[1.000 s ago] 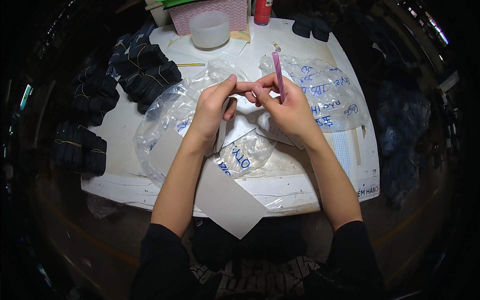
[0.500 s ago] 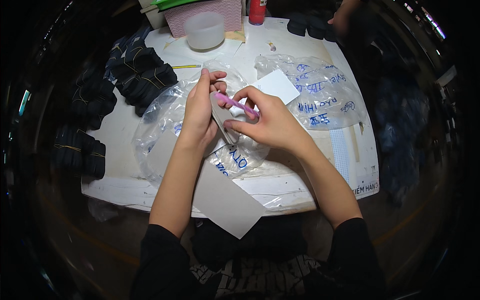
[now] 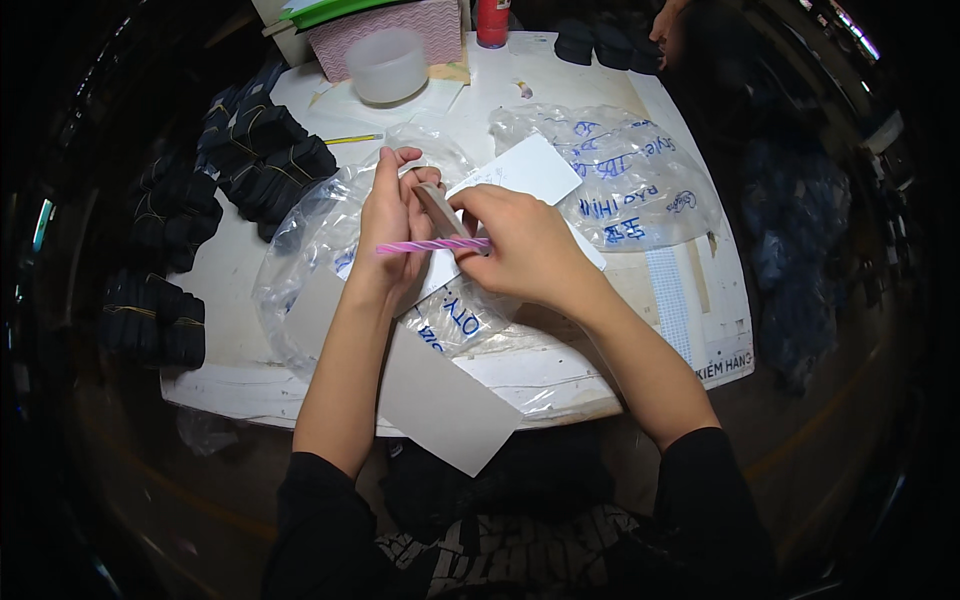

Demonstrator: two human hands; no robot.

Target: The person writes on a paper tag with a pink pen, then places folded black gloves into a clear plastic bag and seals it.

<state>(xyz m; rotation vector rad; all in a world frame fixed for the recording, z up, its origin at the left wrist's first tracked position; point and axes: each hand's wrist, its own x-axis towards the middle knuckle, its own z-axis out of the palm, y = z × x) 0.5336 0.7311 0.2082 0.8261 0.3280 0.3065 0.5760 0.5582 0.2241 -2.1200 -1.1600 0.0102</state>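
A small stack of grey cards stands tilted on edge between my two hands. My left hand is closed around its left side, fingers curled behind it. My right hand holds a pink-and-white striped pen under its palm, with its fingers against the stack's right side. The pen points left across my left palm. Behind my right hand lies a white card. Below my hands, a larger grey card overhangs the table's near edge. A clear plastic bag with blue handwriting lies beneath.
Bundles of black pieces tied with bands line the left of the white table. At the back are a translucent bowl, a pink box and a red bottle. Another person's hand shows at the far right.
The pen has swung from a slant above the stack to nearly level, its left end now over my left palm. My right hand has closed in on the stack. The view has shifted slightly.
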